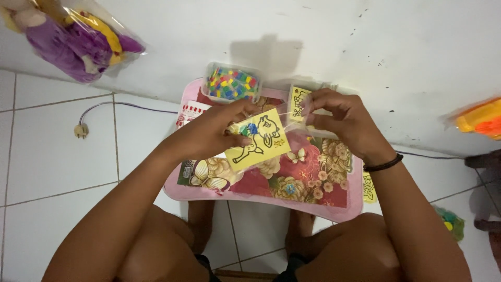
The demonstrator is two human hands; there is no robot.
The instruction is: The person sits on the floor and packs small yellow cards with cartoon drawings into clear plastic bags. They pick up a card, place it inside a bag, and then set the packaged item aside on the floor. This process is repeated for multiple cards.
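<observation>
**Yellow card held in clear sleeve over lap tray**

A yellow card (pixel 259 143) with a black animal outline is pinched by the left hand (pixel 219 130) at its upper-left corner, above the pink lap tray (pixel 344 211). The clear plastic sleeve (pixel 300 112) is gripped by the right hand (pixel 339 117). The sleeve is best held taut, the card kept flat. The card's long axis is tilted, lower-left to upper-right.
</observation>
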